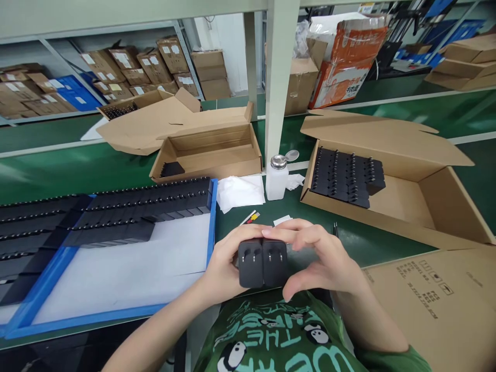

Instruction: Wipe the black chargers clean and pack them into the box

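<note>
Two black plug adapters (263,263) are held side by side in front of my shirt, their metal prongs facing up toward the camera. My left hand (227,266) grips them from the left, its fingers over the far edge. On the other side, my right hand (323,258) touches the right adapter's far edge with its fingertips, the thumb apart near the lower right corner. Rows of similar black adapters (170,199) stand in a blue-edged tray (212,222) at the left. More adapters (341,173) fill the left part of an open cardboard box (411,206) at the right.
A white pump bottle (276,181) stands by the metal post (279,77), beside white wipes (241,192). Another open box (217,155) holds one black piece. A pen (250,217) lies beyond my hands. Flat cardboard (437,305) covers the right front.
</note>
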The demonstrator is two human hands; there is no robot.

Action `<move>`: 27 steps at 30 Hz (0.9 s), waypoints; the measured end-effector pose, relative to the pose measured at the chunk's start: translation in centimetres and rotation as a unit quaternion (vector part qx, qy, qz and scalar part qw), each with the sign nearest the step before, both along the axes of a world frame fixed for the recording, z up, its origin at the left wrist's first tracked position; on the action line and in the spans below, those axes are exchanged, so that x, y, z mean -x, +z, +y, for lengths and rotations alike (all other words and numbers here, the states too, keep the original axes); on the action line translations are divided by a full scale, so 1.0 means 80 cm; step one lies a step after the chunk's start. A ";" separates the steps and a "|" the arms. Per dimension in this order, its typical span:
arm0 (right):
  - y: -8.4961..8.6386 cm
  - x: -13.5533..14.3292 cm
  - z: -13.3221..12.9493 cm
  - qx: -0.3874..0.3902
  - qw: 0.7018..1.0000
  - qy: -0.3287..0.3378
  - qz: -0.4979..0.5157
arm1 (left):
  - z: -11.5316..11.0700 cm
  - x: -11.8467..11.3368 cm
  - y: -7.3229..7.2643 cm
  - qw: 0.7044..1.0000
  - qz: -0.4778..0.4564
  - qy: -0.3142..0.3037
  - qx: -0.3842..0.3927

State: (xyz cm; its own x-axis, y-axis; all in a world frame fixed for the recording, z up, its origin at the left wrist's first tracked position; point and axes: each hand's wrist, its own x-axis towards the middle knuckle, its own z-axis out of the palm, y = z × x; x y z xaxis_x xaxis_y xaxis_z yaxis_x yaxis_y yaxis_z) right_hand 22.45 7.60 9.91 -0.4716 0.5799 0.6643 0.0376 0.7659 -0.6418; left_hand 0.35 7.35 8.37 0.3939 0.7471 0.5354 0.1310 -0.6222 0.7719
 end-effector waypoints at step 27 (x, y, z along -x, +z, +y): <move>-0.029 -0.003 -0.003 0.088 0.990 0.013 0.107 | -0.013 -0.009 0.020 0.996 0.053 0.049 0.052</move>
